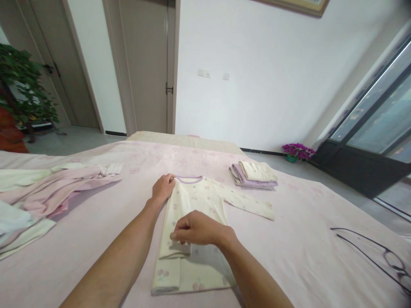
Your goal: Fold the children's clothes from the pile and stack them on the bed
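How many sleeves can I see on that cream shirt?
2: one sleeve stretches out to the right; the other sleeve lies folded down over the shirt, partly hidden behind the right hand.

Shirt (207, 201) mid-sheet (295, 265), other clothes to either side
Left hand (163, 187) at the shirt's far left corner, beside the collar (189, 179); right hand (197, 229) above the sleeve folded in over the left side, the other sleeve (253, 206) stretched out to the right; clothes heap (64, 184) on the left, folded stack (255, 174) behind and right, glasses (398, 268) at near right; flowerpot (291, 158) on the floor beyond, before the wall (257, 98)
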A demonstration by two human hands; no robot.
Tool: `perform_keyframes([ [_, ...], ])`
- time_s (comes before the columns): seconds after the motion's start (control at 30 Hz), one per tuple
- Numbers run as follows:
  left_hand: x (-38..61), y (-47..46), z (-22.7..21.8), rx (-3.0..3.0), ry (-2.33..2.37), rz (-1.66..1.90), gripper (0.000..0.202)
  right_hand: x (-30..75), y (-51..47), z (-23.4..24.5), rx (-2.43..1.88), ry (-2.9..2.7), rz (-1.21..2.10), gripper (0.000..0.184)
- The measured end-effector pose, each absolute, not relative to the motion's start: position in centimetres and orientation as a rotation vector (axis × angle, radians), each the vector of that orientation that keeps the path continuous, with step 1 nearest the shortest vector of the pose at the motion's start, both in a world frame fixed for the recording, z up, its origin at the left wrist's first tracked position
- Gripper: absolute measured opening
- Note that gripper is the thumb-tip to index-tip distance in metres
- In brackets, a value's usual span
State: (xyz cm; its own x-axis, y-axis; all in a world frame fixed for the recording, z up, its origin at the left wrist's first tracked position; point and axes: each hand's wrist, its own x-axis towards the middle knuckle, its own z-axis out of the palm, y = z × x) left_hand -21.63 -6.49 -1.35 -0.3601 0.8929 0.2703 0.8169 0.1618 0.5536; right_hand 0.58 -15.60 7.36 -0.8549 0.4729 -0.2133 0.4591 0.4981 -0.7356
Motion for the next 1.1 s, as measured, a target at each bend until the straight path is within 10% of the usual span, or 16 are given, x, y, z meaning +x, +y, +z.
perform_keyframes([
  [0.57,-21.5,-6.6,-1.1,1.662,2.317,0.960,0.028,0.3,-13.4,3.3,-1.201,-2.190,0.676,0.035],
  [1.1,-21.6,-6.3,-1.4,1.679,2.326,0.959,0.031,-0.6,-11.9,2.2,-1.380,-2.134,0.848,0.057],
])
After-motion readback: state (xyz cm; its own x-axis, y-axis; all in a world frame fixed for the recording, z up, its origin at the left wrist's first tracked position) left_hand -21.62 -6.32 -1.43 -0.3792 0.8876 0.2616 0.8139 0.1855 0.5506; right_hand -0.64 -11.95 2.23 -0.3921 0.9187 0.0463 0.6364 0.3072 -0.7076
